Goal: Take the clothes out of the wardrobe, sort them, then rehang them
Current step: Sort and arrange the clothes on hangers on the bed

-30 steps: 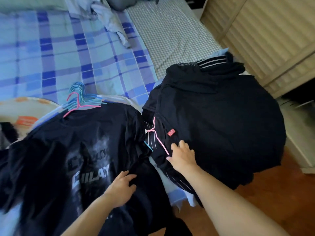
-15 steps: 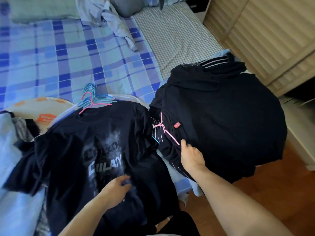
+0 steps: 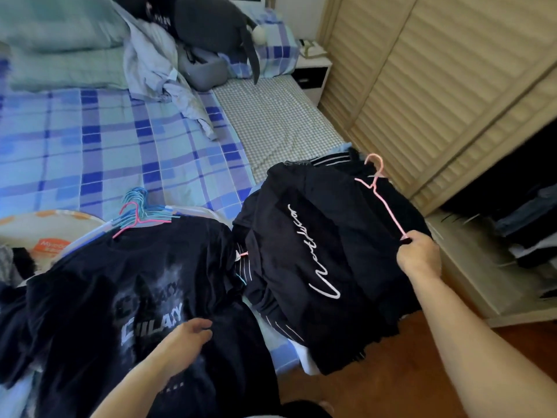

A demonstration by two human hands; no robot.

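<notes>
My right hand [image 3: 418, 254] pinches the pink hanger [image 3: 380, 198] end; I should draw it toward three o'clock while my open left hand [image 3: 184, 336] steadies the shirt [image 3: 99, 297].

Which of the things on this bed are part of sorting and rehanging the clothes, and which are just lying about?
Job:
black script-print shirt
pink wire hanger, pinched by right hand
black graphic T-shirt, under left hand
bunch of blue and pink hangers

Lying about:
crumpled pale blue cloth
grey plush toy
white nightstand

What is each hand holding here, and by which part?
The right hand grips the thin pink wire hanger by one arm's end. The left hand rests open on the black printed T-shirt.
</notes>
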